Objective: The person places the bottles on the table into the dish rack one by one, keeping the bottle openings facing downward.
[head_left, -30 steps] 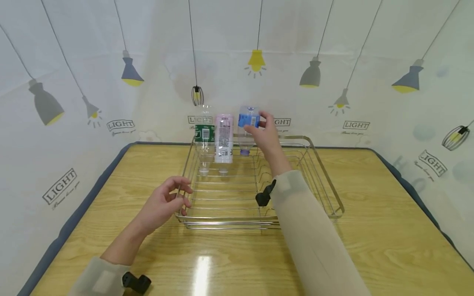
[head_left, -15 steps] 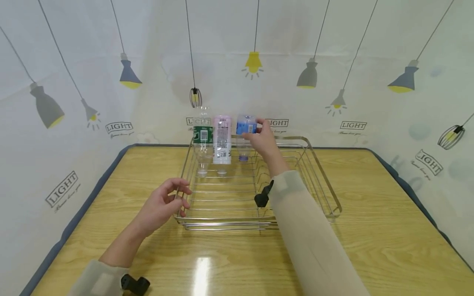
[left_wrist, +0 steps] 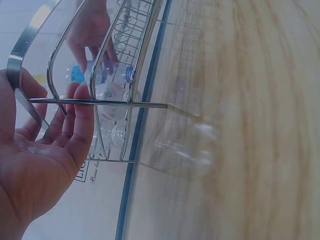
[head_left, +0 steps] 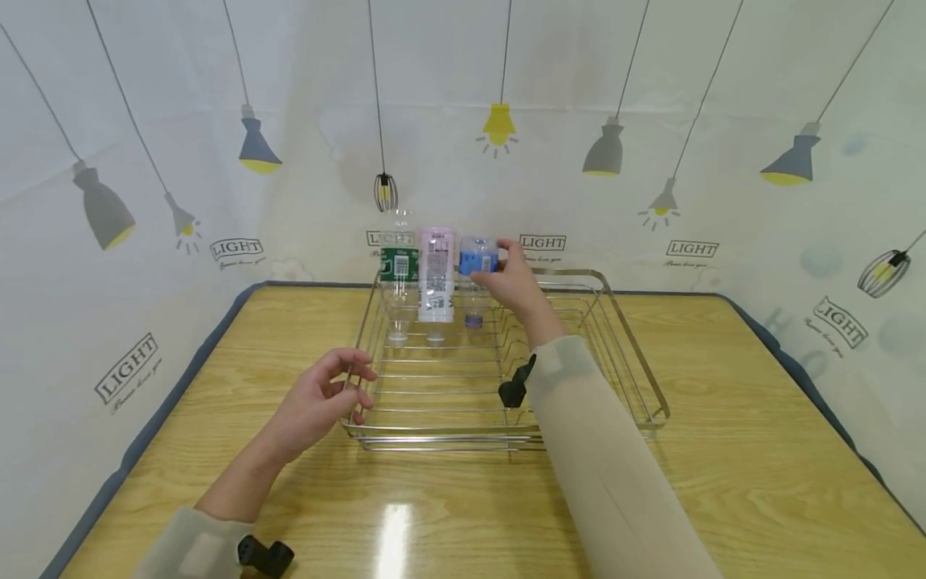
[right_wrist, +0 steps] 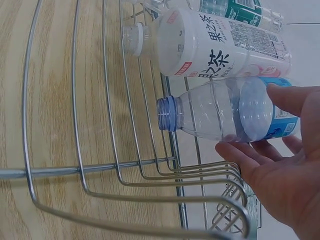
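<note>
My right hand [head_left: 522,285] holds a clear plastic bottle [head_left: 478,260] with a blue label, thumb on one side and fingers on the other. The bottle is upside down, its uncapped blue-ringed neck [right_wrist: 168,113] pointing down into a metal wire dish rack [head_left: 434,429]. Left of it, two more bottles stand neck down in the rack: a pink-and-white labelled bottle [head_left: 436,273] and a clear bottle with a green label [head_left: 400,264]. My left hand [head_left: 314,402] grips the rack at its front left corner, fingers curled about the rim and wires [left_wrist: 75,101].
The rack stands on a wood-grain table [head_left: 760,418]. A white backdrop [head_left: 550,185] printed with lamps rises close behind and at both sides, and the bottles lean near it. Bent wire dividers [right_wrist: 200,200] run along the rack beside the right hand.
My right hand has lowered the blue-labelled bottle and brought it slightly left, closer to the pink-and-white bottle. My left hand has stayed at the rack's corner.
</note>
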The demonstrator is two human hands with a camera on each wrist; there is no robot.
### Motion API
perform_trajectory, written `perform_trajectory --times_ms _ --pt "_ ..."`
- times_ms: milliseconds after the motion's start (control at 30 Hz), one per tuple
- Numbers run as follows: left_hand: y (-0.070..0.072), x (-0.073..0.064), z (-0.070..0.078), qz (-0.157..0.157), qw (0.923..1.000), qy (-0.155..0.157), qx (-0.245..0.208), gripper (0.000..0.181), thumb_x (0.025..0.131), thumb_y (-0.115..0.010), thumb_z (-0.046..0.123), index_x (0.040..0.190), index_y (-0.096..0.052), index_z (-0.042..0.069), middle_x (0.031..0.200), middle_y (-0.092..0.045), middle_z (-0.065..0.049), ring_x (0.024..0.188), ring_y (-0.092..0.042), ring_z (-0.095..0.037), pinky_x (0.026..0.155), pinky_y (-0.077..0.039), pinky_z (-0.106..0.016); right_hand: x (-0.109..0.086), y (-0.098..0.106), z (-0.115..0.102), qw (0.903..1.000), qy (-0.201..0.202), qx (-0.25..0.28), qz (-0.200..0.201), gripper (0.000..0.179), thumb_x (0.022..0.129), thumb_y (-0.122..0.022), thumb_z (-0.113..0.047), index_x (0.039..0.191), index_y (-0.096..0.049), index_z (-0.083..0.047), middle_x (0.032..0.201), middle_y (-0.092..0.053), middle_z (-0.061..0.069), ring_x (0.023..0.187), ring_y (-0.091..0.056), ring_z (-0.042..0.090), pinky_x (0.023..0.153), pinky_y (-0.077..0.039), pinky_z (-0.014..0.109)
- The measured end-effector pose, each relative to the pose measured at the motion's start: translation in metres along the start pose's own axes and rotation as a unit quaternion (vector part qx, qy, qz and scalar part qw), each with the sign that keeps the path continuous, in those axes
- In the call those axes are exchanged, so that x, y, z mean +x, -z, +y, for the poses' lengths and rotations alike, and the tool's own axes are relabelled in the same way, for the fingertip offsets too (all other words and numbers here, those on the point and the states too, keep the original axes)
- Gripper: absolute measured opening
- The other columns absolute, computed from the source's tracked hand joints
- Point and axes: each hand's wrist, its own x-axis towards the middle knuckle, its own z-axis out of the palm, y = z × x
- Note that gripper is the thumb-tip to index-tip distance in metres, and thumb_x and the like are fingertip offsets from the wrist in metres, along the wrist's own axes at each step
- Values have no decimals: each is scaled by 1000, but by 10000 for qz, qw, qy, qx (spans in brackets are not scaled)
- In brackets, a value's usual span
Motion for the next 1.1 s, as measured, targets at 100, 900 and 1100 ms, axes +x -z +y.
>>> perform_trajectory --times_ms 100,900,1100 --pt "-1 -1 1 5 10000 35 -24 44 104 -55 -4 147 -45 -8 133 -52 -33 94 -71 -20 75 -65 -32 0 0 2 9999 114 62 -34 88 106 -73 -19 174 -17 -25 159 -51 26 141 -59 42 121 -49 56" --pt "-1 -2 1 -5 10000 48 -31 44 104 -55 -4 147 -46 -6 135 -51 -34 94 -70 -19 75 -65 -32 -2 1 3 9991 225 -205 -303 94 102 -79 -22 174 -19 -31 161 -50 27 139 -60 44 120 -49 60" --pt "-1 -1 0 8 10000 53 -25 43 104 -55 -3 147 -47 -5 135 -51 -34 95 -70 -19 76 -66 -33 -2 2 4 9995 180 -167 -208 93 102 -79 -24 174 -21 -33 162 -50 24 140 -59 44 121 -48 60"
